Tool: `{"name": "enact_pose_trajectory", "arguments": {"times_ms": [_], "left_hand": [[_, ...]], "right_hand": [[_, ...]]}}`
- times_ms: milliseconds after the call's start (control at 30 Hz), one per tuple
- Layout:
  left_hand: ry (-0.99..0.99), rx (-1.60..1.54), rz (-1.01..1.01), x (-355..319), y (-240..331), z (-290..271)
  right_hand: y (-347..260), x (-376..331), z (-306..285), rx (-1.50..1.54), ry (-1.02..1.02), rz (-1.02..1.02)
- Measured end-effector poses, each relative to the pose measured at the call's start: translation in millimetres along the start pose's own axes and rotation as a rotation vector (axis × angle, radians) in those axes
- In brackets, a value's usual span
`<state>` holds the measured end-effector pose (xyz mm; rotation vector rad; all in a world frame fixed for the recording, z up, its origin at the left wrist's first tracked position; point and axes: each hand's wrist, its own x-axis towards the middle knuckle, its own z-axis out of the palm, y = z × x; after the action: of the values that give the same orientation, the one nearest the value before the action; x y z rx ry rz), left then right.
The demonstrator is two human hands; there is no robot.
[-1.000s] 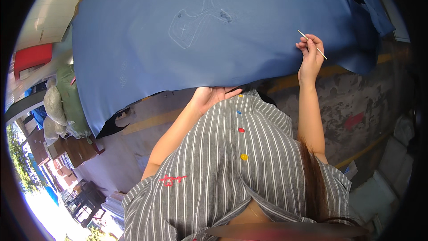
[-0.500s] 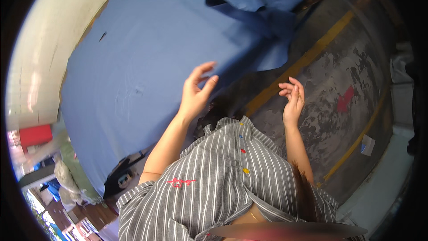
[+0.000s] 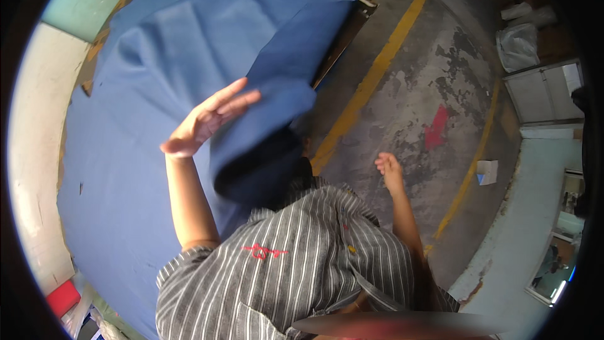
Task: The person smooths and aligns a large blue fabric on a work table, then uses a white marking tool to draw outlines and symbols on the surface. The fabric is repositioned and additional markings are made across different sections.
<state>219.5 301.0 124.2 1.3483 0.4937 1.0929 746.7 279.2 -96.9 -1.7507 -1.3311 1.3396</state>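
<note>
- Hovering or brushing, can't tell which: the left grip [image 3: 207,119] is a bare hand over the blue sheet [image 3: 145,170], near its folded part. It's wide open, fingers stretched out, a bit blurry, with nothing in it that I can see.
- Right grip [image 3: 389,167] is off to the right of the blue sheet, well apart from it, above the floor [image 3: 390,113]. Fingers are loosely curled, but it's too small to say whether there's something in there.
- Blue sheet itself is a big, leathery-looking piece spread over the bench [image 3: 347,33], whose dark edge pokes out past the sheet's upper right side. It's kinda rumpled up top, and a flap on its right side is folded over, with a dark hollow under it right by the body.
- Small dark slit or mark near the sheet's left edge too.
- Striped shirt [image 3: 296,245] sits just below the sheet's fold, grey and white with red stitching on the chest.
- Right of the sheet, a worn yellow line [image 3: 377,82] runs along the floor, and farther right is a reddish arrow-shaped patch [image 3: 436,128].
- Past that, well away from the sheet, there's a little white and blue box-like thing [image 3: 487,172].
- Pale panel [image 3: 38,151] runs along the sheet's left side, with something red [image 3: 63,298] off its lower left corner.
</note>
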Motion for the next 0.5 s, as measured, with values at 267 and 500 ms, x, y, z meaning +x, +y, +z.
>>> {"name": "enact_pose_trajectory", "arguments": {"times_ms": [267,500], "left_hand": [[0.718,0.649,-0.458,203.2,-73.2,-60.0],[0.887,1.171,-0.784,300.5,-148.6,-39.4]], "right_hand": [[161.8,2.4,-145.5,-1.215,-0.194,0.124],[144.3,202.9,-229.4,-0.829,-0.47,0.424]]}}
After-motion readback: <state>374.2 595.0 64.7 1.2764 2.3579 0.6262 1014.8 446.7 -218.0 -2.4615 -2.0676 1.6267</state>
